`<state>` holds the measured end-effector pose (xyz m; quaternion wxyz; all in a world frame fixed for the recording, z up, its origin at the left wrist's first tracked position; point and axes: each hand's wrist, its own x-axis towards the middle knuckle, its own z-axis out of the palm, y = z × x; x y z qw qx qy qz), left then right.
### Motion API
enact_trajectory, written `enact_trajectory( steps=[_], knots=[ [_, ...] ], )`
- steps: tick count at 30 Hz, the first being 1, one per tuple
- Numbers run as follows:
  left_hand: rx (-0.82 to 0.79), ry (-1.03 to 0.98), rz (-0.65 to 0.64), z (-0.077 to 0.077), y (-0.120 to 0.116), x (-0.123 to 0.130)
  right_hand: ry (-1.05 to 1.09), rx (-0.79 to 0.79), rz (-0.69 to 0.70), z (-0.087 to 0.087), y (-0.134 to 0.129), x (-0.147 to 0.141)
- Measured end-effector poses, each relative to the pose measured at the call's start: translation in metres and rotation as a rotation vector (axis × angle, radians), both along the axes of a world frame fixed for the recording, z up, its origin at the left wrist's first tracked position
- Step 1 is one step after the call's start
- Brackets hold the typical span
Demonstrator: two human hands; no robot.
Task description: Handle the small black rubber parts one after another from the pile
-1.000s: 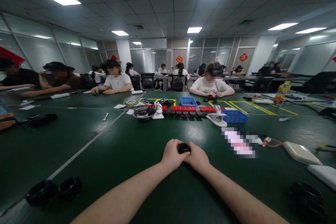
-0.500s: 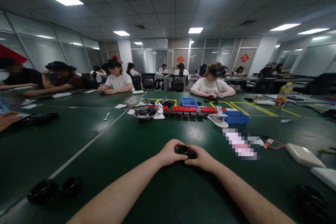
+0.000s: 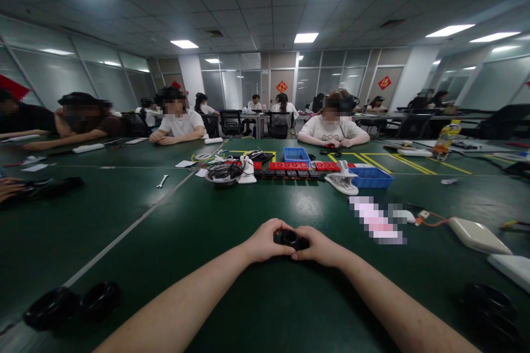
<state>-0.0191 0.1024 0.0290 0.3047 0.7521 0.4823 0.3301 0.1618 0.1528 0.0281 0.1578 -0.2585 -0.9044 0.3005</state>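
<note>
Directly between both grips: black ring

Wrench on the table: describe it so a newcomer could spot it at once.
On the green table, follow the long pale seam from the lower left. Left of its far half lies the wrench. It is slim and silvery, unlike the flat white paper beyond it.

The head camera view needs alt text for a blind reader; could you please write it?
A person's left hand and right hand hold a black ring-shaped piece between them over a dark green table. More black rings lie at the lower left and right, and beyond are red strips, blue bins and seated people.
</note>
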Motion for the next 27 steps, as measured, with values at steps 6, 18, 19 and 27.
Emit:
enact_trajectory(
  steps=[6,18,19,27],
  knots=[
    [0.01,0.017,0.019,-0.0017,0.0005,0.0003,0.007,-0.018,-0.025,-0.0015,-0.0008,-0.0005],
    [0.001,0.009,0.036,-0.0018,-0.0001,0.0017,0.012,-0.044,-0.053,-0.003,-0.0001,-0.0012],
    [0.001,0.009,0.037,-0.0019,-0.0001,0.0019,0.013,-0.052,-0.054,-0.0032,0.0,-0.0012],
    [0.039,0.023,0.067,0.0021,-0.004,0.0049,0.035,-0.171,-0.117,-0.0077,0.0004,-0.0027]
  ],
)
